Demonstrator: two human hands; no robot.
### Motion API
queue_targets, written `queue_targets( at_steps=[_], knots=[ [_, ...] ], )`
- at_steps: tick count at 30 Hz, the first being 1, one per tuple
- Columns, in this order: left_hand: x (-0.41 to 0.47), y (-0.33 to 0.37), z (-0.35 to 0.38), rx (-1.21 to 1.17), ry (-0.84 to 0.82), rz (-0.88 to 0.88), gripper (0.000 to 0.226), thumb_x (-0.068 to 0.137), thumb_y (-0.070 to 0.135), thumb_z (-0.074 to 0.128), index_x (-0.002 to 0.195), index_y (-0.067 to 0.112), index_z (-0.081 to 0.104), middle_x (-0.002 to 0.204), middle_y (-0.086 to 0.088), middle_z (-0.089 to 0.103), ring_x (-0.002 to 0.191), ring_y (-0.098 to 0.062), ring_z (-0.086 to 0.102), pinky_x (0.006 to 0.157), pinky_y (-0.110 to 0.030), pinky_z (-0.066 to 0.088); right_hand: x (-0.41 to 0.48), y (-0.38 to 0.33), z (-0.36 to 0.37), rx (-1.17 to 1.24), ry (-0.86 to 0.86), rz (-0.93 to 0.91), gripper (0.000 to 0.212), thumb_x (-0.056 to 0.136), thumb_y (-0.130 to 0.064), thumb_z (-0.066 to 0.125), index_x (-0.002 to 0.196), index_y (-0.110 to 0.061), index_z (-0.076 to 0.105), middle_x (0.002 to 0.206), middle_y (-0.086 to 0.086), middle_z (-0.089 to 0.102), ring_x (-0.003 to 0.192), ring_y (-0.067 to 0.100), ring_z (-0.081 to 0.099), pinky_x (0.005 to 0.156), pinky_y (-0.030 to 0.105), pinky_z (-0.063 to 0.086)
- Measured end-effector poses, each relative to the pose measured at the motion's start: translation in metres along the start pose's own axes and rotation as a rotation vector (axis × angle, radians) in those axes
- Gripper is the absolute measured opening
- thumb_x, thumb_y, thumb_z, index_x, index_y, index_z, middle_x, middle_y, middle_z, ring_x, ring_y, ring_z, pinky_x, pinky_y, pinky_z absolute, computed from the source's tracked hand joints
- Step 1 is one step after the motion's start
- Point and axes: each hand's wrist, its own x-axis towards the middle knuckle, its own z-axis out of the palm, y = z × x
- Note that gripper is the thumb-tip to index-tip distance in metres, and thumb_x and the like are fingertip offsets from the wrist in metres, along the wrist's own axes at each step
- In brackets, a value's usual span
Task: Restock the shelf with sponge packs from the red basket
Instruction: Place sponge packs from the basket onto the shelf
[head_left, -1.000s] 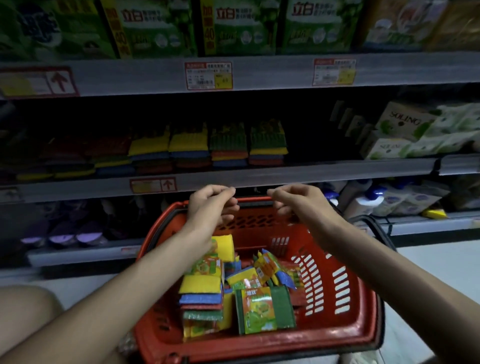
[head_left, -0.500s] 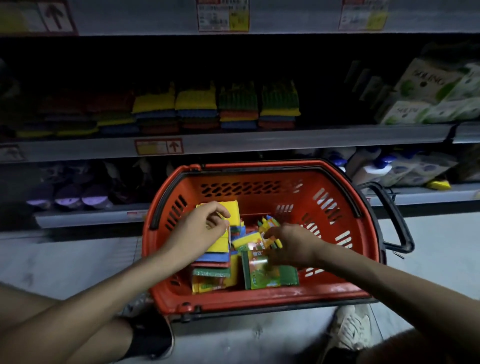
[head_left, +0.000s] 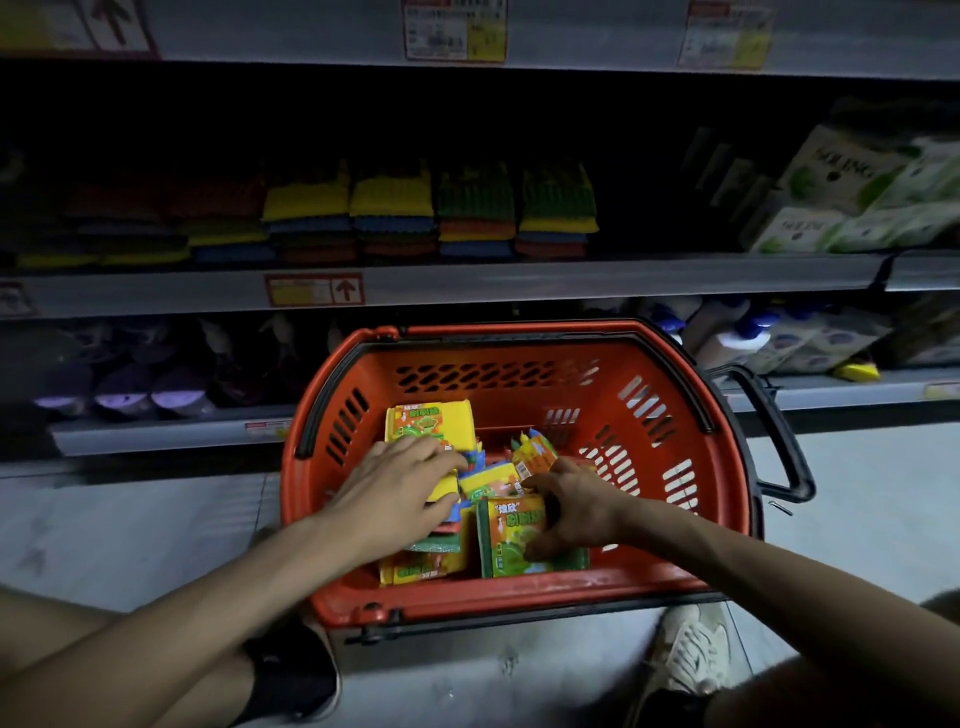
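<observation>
The red basket (head_left: 649, 582) stands on the floor below the shelves, holding several sponge packs. My left hand (head_left: 400, 493) reaches into it and grips a stack of multicolour sponge packs (head_left: 428, 426) on the left side. My right hand (head_left: 571, 506) curls round a green-backed sponge pack (head_left: 511, 538) standing at the front of the basket. More loose packs (head_left: 535, 449) lie between the hands. On the middle shelf (head_left: 519, 283) stand rows of stacked sponge packs (head_left: 392, 213).
White tissue packs (head_left: 857, 208) fill the middle shelf's right end. Bottles (head_left: 732, 338) and purple items (head_left: 124, 395) sit on the lower shelf. The basket's black handle (head_left: 779, 436) sticks out to the right. My shoes (head_left: 696, 654) rest on the grey floor.
Both hands came down from the basket's far rim into the basket and closed round packs. The view has tilted lower.
</observation>
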Motion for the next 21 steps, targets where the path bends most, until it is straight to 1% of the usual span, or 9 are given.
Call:
queue_targets(
  at_steps=[3,7,9,12,14,15,17,19,21],
  knots=[
    [0.004,0.004,0.000,0.018,-0.013,-0.004,0.043,0.102,0.050,0.048,0.144,0.040,0.046,0.135,0.017,0.048,0.132,-0.008,0.041,0.109,-0.032,0.033,-0.003,-0.002,-0.004,0.029,-0.005,-0.020,0.101,0.065,-0.059,0.088,0.151,-0.024,0.047,0.137,0.007,0.037,0.129,0.030,0.048,0.112,0.031,0.042],
    [0.008,0.005,0.002,0.043,-0.034,0.001,0.045,0.100,0.051,0.049,0.143,0.041,0.046,0.134,0.015,0.049,0.131,-0.010,0.042,0.107,-0.035,0.036,-0.007,-0.004,-0.016,0.050,0.033,-0.030,0.095,0.060,-0.052,0.094,0.142,-0.026,0.053,0.119,0.001,0.034,0.116,0.027,0.051,0.103,0.035,0.049],
    [0.011,0.004,0.001,0.060,-0.055,0.001,0.045,0.099,0.052,0.049,0.142,0.041,0.046,0.133,0.015,0.049,0.130,-0.011,0.042,0.106,-0.035,0.038,-0.010,-0.004,-0.024,0.066,0.038,-0.031,0.093,0.061,-0.049,0.094,0.140,-0.024,0.052,0.119,0.003,0.043,0.113,0.026,0.054,0.096,0.032,0.051],
    [0.016,0.005,-0.002,0.075,-0.080,-0.006,0.044,0.098,0.052,0.051,0.140,0.039,0.050,0.131,0.013,0.050,0.130,-0.011,0.043,0.104,-0.036,0.039,-0.015,-0.001,-0.035,0.137,0.083,-0.028,0.086,0.062,-0.044,0.095,0.134,-0.019,0.054,0.119,0.004,0.064,0.102,0.020,0.062,0.079,0.025,0.048],
    [0.018,0.006,-0.005,0.076,-0.096,-0.020,0.043,0.097,0.052,0.052,0.138,0.038,0.054,0.130,0.011,0.051,0.131,-0.013,0.044,0.104,-0.037,0.040,-0.020,0.003,-0.045,0.176,0.113,-0.020,0.092,0.057,-0.049,0.096,0.133,-0.019,0.054,0.120,0.001,0.066,0.103,0.019,0.064,0.084,0.027,0.052],
    [0.019,0.007,-0.007,0.076,-0.094,-0.026,0.042,0.097,0.052,0.053,0.136,0.037,0.056,0.129,0.010,0.053,0.132,-0.014,0.045,0.104,-0.038,0.040,-0.022,0.006,-0.050,0.188,0.136,-0.017,0.096,0.051,-0.056,0.095,0.131,-0.021,0.055,0.122,0.001,0.066,0.103,0.020,0.064,0.089,0.031,0.055],
    [0.023,0.006,-0.010,0.064,-0.084,-0.042,0.037,0.097,0.050,0.055,0.130,0.036,0.060,0.127,0.008,0.056,0.131,-0.016,0.049,0.103,-0.037,0.043,-0.028,0.016,-0.061,0.204,0.189,0.020,0.096,0.045,-0.066,0.091,0.124,-0.025,0.057,0.119,0.003,0.063,0.100,0.020,0.064,0.090,0.039,0.058],
    [0.027,0.007,-0.012,-0.005,-0.052,-0.070,0.030,0.097,0.046,0.058,0.124,0.034,0.065,0.124,0.006,0.060,0.128,-0.018,0.053,0.101,-0.038,0.047,-0.038,0.025,-0.072,0.242,0.252,0.063,0.090,0.052,-0.061,0.092,0.126,-0.025,0.056,0.117,0.004,0.056,0.104,0.022,0.060,0.091,0.042,0.057],
    [0.032,0.010,-0.013,-0.191,0.001,-0.122,0.025,0.097,0.044,0.062,0.117,0.031,0.069,0.116,0.006,0.065,0.115,-0.017,0.061,0.093,-0.038,0.052,-0.049,0.029,-0.084,0.383,0.290,0.082,0.086,0.062,-0.051,0.093,0.133,-0.023,0.053,0.118,0.005,0.056,0.108,0.023,0.059,0.093,0.041,0.057]
  ],
)
